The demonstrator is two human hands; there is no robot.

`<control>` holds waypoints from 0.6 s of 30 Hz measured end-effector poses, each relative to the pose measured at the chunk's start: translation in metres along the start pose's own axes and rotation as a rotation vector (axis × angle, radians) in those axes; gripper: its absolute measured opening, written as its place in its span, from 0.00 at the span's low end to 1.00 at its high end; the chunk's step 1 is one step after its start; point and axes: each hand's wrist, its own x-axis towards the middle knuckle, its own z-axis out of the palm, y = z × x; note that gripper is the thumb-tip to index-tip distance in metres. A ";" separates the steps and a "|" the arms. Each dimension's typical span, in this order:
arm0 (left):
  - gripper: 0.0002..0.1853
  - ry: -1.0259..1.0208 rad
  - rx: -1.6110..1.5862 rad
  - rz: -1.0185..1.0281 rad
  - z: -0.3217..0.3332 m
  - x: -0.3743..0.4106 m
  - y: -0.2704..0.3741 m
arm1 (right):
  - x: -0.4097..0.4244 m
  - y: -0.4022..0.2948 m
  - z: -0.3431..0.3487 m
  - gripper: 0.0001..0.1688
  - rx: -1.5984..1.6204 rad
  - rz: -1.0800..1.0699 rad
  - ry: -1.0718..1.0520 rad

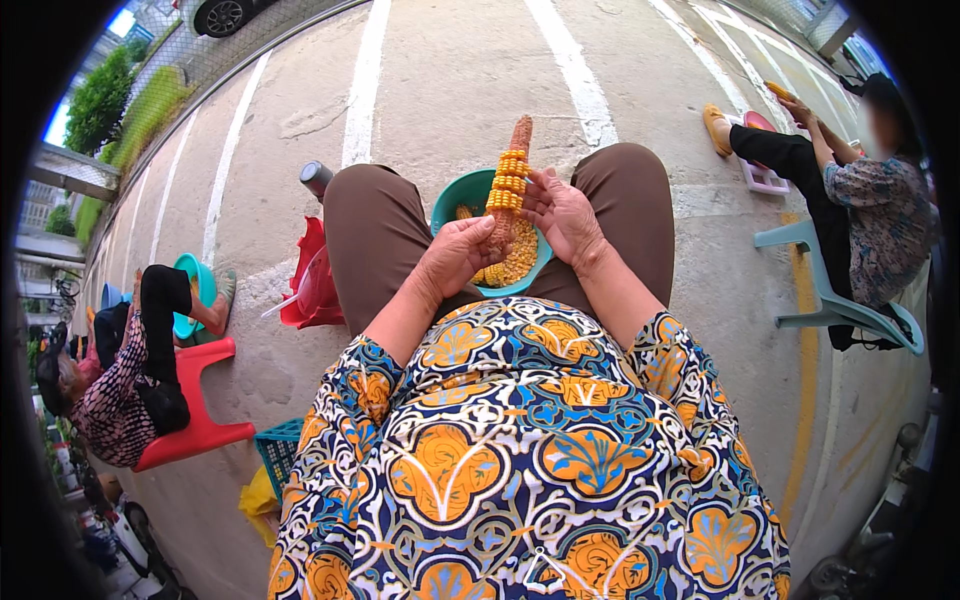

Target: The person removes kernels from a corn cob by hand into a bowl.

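Between my knees, a partly shelled ear of corn (507, 182) is held upright, tilted slightly to the right. Bands of yellow kernels ring its middle, while the reddish cob shows bare at the top and the lower end. My left hand (459, 253) grips the lower end, thumb laid along the cob. Against the right side of the kernel bands rest the bent fingers of my right hand (564, 217). Beneath both hands sits a teal plastic basin (456, 193) containing loose yellow kernels (523, 259) and some corn ears; my hands hide part of it.
Left of my leg stand a red bag (304, 281) and a grey bottle (316, 177). A teal plastic crate (279, 450) and yellow bag (259, 504) lie behind. One person (112, 405) sits left on a red stool (202, 409); another (874, 202) sits right on a blue-green chair (814, 281), holding corn.
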 end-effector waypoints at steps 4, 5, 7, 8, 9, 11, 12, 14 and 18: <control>0.16 0.012 -0.084 0.065 -0.005 0.001 0.000 | 0.000 0.008 -0.002 0.15 -0.235 0.003 -0.025; 0.15 0.022 -0.100 0.079 -0.005 0.001 0.000 | 0.001 0.010 -0.002 0.15 -0.298 0.000 -0.041; 0.15 0.077 -0.064 0.096 0.000 0.000 0.001 | -0.001 0.011 0.000 0.17 -0.375 -0.005 -0.081; 0.14 0.105 -0.046 0.104 0.002 0.000 0.001 | -0.001 0.011 0.002 0.17 -0.408 -0.008 -0.104; 0.15 0.144 0.019 0.120 0.003 0.001 0.000 | -0.001 0.012 0.003 0.18 -0.443 -0.011 -0.127; 0.15 0.224 0.150 0.151 0.003 0.003 -0.003 | -0.001 0.014 0.004 0.19 -0.447 -0.029 -0.118; 0.16 0.251 0.249 0.200 0.005 0.003 -0.005 | -0.003 0.012 0.006 0.19 -0.444 -0.036 -0.120; 0.17 0.305 0.447 0.297 0.009 0.004 -0.008 | -0.004 0.012 0.006 0.19 -0.466 -0.026 -0.134; 0.19 0.408 0.844 0.465 0.009 0.009 -0.012 | -0.003 0.013 0.006 0.19 -0.511 0.010 -0.165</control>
